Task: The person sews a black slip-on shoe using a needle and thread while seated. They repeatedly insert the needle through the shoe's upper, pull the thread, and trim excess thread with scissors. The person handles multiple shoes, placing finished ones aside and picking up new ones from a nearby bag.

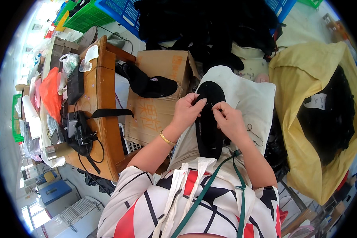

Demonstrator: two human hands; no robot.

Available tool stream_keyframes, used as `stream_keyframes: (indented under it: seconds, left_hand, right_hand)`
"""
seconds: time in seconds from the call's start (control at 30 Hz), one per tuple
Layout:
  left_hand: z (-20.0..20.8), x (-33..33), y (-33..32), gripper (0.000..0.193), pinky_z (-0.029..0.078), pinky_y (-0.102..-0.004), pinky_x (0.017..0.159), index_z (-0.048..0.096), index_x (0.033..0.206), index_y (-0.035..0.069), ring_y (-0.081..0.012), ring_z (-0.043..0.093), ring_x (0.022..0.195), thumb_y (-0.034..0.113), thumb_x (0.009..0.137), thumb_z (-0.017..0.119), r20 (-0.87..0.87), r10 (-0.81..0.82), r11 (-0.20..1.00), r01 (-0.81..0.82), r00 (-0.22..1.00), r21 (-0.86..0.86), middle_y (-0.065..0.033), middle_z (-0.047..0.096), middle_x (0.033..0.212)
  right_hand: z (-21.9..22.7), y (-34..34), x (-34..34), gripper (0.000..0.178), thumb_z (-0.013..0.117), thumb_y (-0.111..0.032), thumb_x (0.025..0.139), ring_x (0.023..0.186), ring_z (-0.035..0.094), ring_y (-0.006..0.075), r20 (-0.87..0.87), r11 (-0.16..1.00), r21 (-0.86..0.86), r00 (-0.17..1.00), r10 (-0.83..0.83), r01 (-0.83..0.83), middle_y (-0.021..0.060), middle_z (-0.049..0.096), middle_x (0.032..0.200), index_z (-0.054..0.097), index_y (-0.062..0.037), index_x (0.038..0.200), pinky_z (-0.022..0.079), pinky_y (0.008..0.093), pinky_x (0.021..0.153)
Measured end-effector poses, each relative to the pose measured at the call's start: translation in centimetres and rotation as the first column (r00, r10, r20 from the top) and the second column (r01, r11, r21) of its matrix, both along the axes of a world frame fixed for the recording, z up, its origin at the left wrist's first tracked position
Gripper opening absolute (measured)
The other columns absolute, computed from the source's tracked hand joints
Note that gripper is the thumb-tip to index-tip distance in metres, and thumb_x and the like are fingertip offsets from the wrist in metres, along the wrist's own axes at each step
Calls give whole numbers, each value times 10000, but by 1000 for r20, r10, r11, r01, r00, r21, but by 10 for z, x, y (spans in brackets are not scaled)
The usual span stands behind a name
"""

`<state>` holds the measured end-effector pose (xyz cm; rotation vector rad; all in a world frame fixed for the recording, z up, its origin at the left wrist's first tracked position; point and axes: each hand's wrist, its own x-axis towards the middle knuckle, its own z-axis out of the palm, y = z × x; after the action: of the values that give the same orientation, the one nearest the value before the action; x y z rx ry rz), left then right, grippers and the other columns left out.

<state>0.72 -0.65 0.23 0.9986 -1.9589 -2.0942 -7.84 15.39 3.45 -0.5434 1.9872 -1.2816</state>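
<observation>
A long black cloth shoe (211, 137) lies lengthwise across my lap on a white cloth (253, 92). My left hand (188, 111) pinches the shoe's left edge near its far end, thumb and forefinger together. Close beside it, over the right side of the shoe, my right hand (230, 119) has its fingertips pressed together. A tiny pale glint shows there, but whatever they hold is too small to make out. A thin dark thread (254, 135) curls on the white cloth to the right of my right hand.
Another black shoe (160, 86) rests on a cardboard box (150, 115) at left, beside a wooden table (109, 139) with bags. Black pieces fill a blue crate (125, 15) ahead. At right, a yellow sack (289, 119) holds more black things.
</observation>
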Motion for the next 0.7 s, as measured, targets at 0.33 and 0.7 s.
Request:
stream_keyframes:
  seconds: [0.33,0.7]
  left_hand:
    - [2,-3,5,194,458,-212,497,638,926,-7,-36,524,576,177,896,690,-8,22,999,-22,1000,-35,17,592,697]
    - [6,-4,4,225,453,-229,492,645,864,-22,-53,538,543,196,868,700,52,6,992,0,999,-123,-8,607,653]
  right_hand:
    - [-6,-1,2,85,593,-96,865,669,637,368,-234,999,-1,971,39,-41,183,646,720,620,-32,915,494,424,615]
    - [-15,-6,1,103,560,-113,872,719,645,405,-363,991,88,923,125,-100,206,661,748,610,-28,903,506,480,661]
